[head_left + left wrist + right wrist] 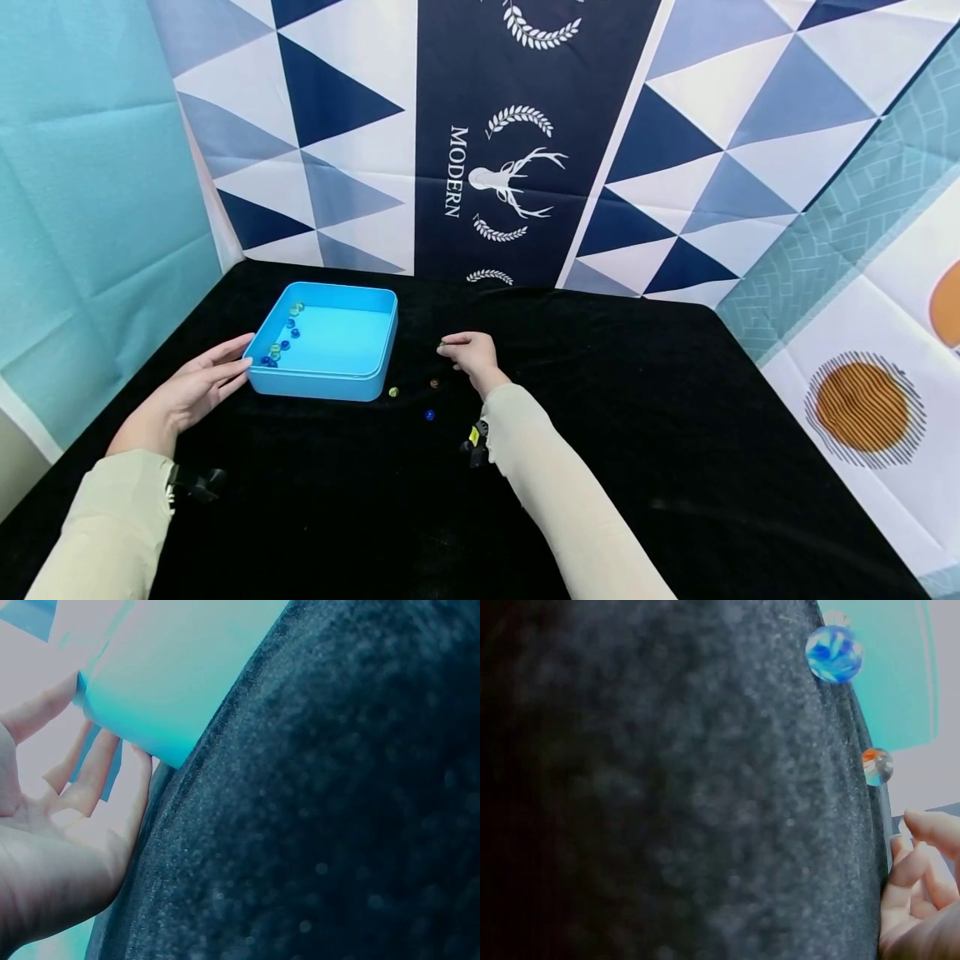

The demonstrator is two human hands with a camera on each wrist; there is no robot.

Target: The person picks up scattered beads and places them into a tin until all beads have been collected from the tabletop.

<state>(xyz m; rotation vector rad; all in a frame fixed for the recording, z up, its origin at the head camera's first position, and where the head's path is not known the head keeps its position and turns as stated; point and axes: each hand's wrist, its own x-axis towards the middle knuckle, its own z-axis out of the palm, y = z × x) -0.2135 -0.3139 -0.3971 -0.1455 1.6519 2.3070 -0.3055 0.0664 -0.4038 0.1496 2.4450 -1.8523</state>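
A blue tray [324, 382] sits on the black cloth left of centre, with several blue and green marbles [279, 343] along its left inner wall. My left hand [225, 367] lies with straight fingers against the tray's near left corner; the left wrist view shows the fingers [97, 769] touching the tray wall [172, 682]. My right hand [452, 347] is right of the tray, fingers curled down, pinching a small greenish marble [441, 343] on the cloth. Loose on the cloth lie a yellow-green marble [393, 391], an orange marble [433, 383] [877, 766] and a blue marble [429, 414] [833, 653].
The black cloth [600, 417] covers the whole table out to patterned backdrop walls [675, 150] behind and on both sides. The three loose marbles lie between the tray's front right corner and my right forearm [540, 467].
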